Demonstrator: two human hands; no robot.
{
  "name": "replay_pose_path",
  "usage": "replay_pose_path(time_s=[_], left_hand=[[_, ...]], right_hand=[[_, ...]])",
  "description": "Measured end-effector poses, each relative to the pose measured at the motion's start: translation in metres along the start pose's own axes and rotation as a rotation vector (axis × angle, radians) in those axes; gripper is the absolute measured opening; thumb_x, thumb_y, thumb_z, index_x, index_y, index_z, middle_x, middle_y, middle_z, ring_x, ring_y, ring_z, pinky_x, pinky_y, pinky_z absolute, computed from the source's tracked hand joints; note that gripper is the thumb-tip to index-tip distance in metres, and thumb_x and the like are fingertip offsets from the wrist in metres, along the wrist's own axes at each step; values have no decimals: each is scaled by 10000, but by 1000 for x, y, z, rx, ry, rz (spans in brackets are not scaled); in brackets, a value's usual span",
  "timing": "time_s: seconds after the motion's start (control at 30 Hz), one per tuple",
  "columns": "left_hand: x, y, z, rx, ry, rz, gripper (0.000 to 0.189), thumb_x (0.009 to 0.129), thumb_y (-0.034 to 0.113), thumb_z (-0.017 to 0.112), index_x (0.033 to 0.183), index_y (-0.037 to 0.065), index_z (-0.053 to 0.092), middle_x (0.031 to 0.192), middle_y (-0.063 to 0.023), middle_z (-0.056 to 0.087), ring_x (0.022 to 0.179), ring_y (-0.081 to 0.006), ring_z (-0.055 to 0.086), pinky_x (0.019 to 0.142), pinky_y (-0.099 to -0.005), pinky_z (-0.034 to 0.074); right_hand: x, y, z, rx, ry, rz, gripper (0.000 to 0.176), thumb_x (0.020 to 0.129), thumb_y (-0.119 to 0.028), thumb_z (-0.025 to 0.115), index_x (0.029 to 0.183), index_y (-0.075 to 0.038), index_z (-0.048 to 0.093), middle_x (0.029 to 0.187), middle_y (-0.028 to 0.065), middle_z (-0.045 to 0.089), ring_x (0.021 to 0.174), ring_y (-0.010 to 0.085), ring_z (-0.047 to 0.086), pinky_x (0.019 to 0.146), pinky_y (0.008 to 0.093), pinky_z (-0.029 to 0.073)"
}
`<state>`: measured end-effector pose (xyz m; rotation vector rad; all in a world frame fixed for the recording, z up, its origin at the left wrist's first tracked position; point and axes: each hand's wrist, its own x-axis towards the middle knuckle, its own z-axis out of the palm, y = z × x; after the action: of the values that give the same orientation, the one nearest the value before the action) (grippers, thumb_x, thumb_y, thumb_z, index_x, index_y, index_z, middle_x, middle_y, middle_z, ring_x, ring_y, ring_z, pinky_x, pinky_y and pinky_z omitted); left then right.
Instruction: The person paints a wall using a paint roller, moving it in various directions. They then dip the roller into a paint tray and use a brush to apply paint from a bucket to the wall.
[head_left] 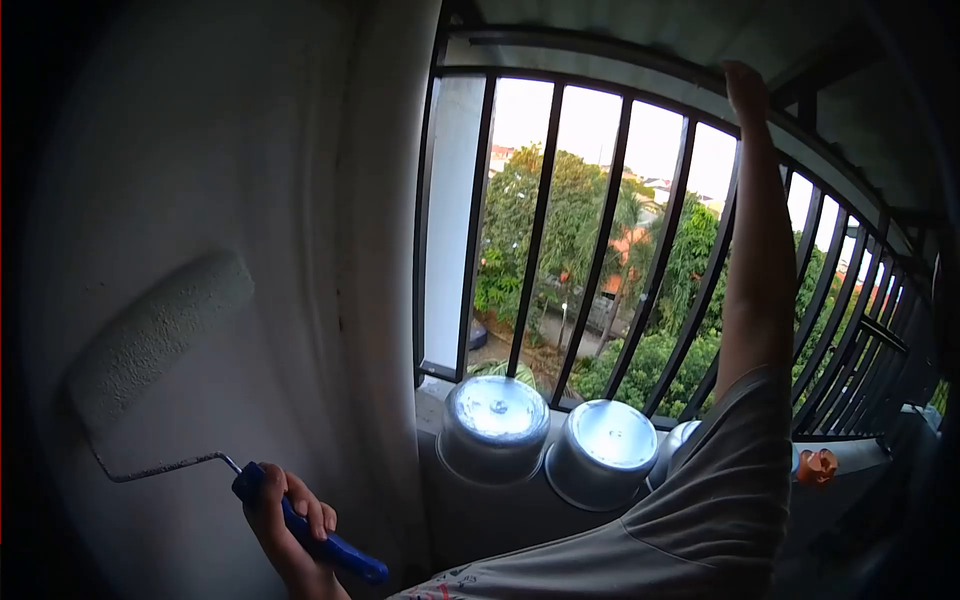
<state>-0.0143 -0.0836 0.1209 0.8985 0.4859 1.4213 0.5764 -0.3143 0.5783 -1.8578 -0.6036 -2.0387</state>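
Note:
At the lower left, my left hand (288, 515) is closed round the blue handle (340, 555) of a paint roller. The wide, pale, textured roller sleeve (165, 330) lies at or close to the white wall (270, 170); whether it touches is unclear. A bent metal rod joins it to the handle. My right arm stretches up on the right, and my right hand (745, 92) grips the dark upper rail (620, 62) of the window bars, its fingertips partly hidden.
Upturned metal pots (497, 410) stand on the ledge below the dark vertical bars (603, 235); another (612, 437) is beside them. An orange object (817, 466) is farther right. Trees (570, 195) and buildings show outside. A rounded wall edge (380, 250) adjoins the bars.

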Motion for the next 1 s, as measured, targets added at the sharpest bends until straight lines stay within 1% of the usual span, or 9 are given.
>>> replay_pose_path(time_s=[0.1, 0.23, 0.33, 0.4, 0.43, 0.53, 0.63, 0.8, 1.0], left_hand=[[0, -4, -1, -48, 30, -23, 308, 868, 335, 595, 721, 110, 445, 548, 22, 393, 331, -57, 335, 358, -214, 313], [0, -11, -10, -56, -63, -25, 276, 893, 327, 554, 761, 117, 435, 564, 20, 396, 337, -59, 335, 362, -213, 314], [-3, -12, -9, -6, -53, -28, 267, 901, 325, 537, 765, 121, 430, 569, 22, 393, 341, -58, 334, 373, -211, 317], [-1, -15, -14, -24, -68, -41, 250, 907, 310, 525, 770, 121, 434, 570, 21, 393, 343, -60, 340, 374, -211, 320], [-2, -17, -14, -26, -72, -30, 241, 910, 301, 520, 774, 120, 439, 570, 19, 400, 341, -64, 345, 372, -211, 320], [0, -23, -18, -23, -75, -25, 242, 911, 304, 521, 777, 118, 444, 570, 14, 415, 342, -68, 362, 366, -214, 318], [-1, -31, -25, -111, -34, -113, 246, 911, 302, 545, 788, 104, 466, 599, -4, 451, 404, -96, 414, 431, -243, 379], [1, -55, -47, 165, 22, -50, 240, 866, 293, 614, 883, 55, 590, 757, -34, 591, 711, -119, 563, 700, -266, 452], [-1, -37, -57, 414, -60, -87, 462, 887, 393, 590, 1161, 21, 577, 1137, -78, 593, 1070, -147, 515, 958, -302, 363]], right_hand=[[4, 42, 60, 321, 236, -342, 368, 892, -397, 488, 1076, -117, 641, 925, 111, 674, 903, 277, 643, 804, 403, 486], [-63, -103, -57, 957, 68, 203, 201, 860, -181, 599, 982, -26, 644, 800, 94, 641, 674, 141, 589, 652, 309, 487], [-147, -168, -94, 1110, 31, -71, 242, 867, -194, 588, 1039, -35, 648, 885, 83, 661, 739, 141, 614, 676, 287, 488], [-218, -188, -118, 908, -351, -289, 378, 902, -409, 517, 1079, -94, 625, 889, 66, 656, 838, 174, 639, 763, 336, 493], [-264, -221, -141, 1217, -577, -96, 359, 930, -377, 509, 1066, -63, 620, 911, 51, 646, 832, 119, 623, 741, 309, 492], [-383, -303, -235, 1689, -666, -70, 502, 687, -141, 816, 1131, -51, 600, 987, 86, 665, 892, 163, 641, 846, 330, 494], [-425, -357, -282, 2069, -1249, -84, 519, 784, -210, 748, 1243, -70, 549, 918, 99, 636, 796, 170, 609, 722, 308, 502], [-463, -443, -323, 2468, -1261, -92, 869, 829, -282, 688, 1422, 48, 145, 1063, 248, 547, 983, 357, 603, 817, 414, 502], [-455, -463, -358, 2186, -1101, -71, 778, 856, -129, 625, 1446, -6, 134, 999, 277, 562, 862, 453, 604, 712, 431, 509]])
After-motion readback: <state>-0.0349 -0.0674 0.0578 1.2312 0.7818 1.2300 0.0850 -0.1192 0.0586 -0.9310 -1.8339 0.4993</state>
